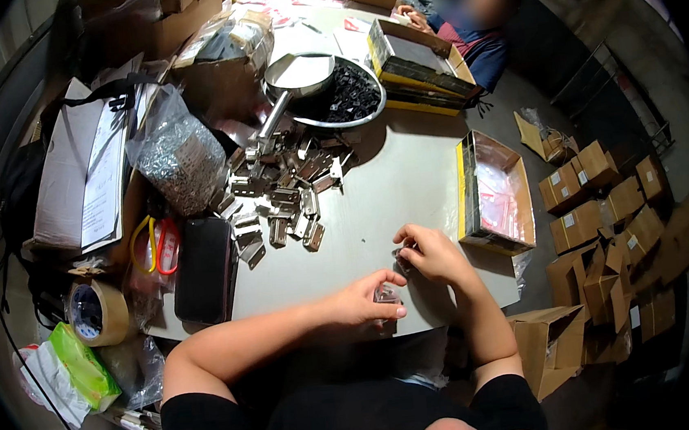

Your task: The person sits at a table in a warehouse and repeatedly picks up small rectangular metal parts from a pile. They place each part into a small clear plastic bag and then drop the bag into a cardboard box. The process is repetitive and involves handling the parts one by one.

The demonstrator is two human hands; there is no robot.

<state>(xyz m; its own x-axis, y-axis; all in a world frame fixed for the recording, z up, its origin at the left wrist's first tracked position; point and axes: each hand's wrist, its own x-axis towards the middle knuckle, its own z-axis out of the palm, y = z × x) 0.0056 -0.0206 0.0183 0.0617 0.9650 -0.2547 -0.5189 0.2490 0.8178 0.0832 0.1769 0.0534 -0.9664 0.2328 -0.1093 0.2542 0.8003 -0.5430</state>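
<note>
At the table's near edge, my left hand (366, 299) is closed on a small clear plastic bag (386, 295), held between thumb and fingers. Just to its right, the curled fingers of my right hand (434, 255) close around a small dark piece, mostly hidden by the fingers. A heap of small bent metal brackets (281, 197) lies on the table, ahead and to the left of both hands. Nearest my right hand stands an open yellow-and-black box (464, 196) with clear, red-printed plastic bags (497, 193) inside.
Behind the brackets, a metal bowl (382, 101) holds black pieces and a long-handled metal scoop (299, 73). A black case (203, 270), scissors (165, 247), a bag of screws (184, 159) and a tape roll (97, 312) crowd the left. Cartons (579, 227) cover the right-hand floor. Another person (472, 36) sits across.
</note>
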